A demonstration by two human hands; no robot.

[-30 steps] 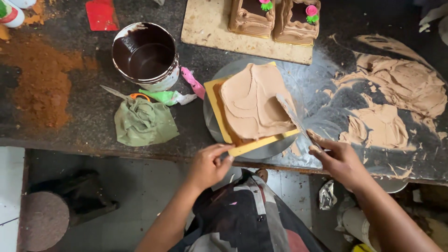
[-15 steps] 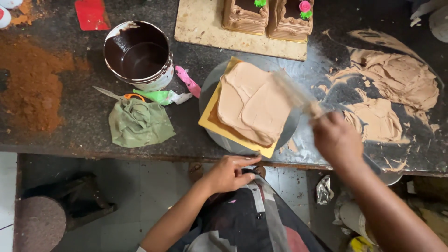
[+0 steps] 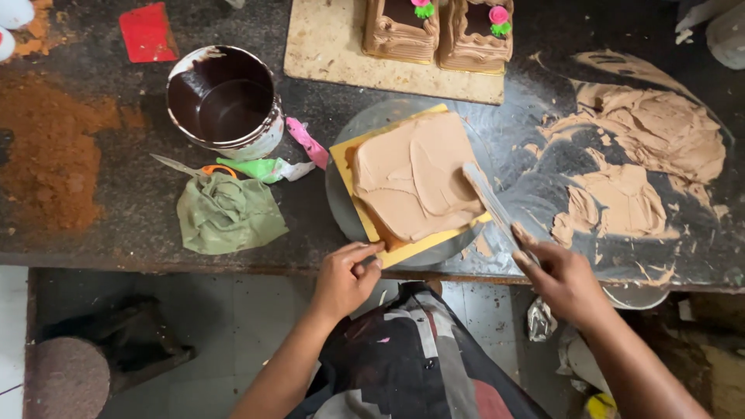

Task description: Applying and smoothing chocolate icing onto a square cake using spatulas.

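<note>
Frosted cake point(image 3: 415, 174), right hand point(image 3: 563, 279) angling spatula point(image 3: 493, 206)

Both hands point(image 3: 345, 275) point(image 3: 563, 279) forward, fingers curled

Tan-frosted cake point(image 3: 415, 174), yellow board point(image 3: 403, 250); green cloth point(image 3: 225, 213); bowl point(image 3: 225, 101) inside dark brown, probably chocolate.
</note>
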